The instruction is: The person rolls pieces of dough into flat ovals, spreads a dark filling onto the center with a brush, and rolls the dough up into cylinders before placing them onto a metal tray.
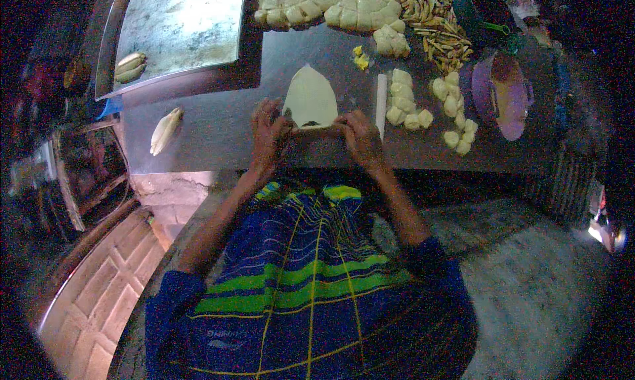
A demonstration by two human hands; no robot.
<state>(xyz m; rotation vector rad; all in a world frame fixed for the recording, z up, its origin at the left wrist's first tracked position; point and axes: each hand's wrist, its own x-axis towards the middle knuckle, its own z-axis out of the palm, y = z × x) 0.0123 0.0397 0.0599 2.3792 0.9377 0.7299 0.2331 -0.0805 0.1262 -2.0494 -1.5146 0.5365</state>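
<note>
Hands — left hand, right hand — pinching pale dough sheet, white roller beside.

Dark desk carries a flattened pale dough sheet at centre. Cut dough lumps sit at three o'clock beside a white rolling pin, a metal tray at ten, and a folded pastry, possibly filled, at nine.
</note>
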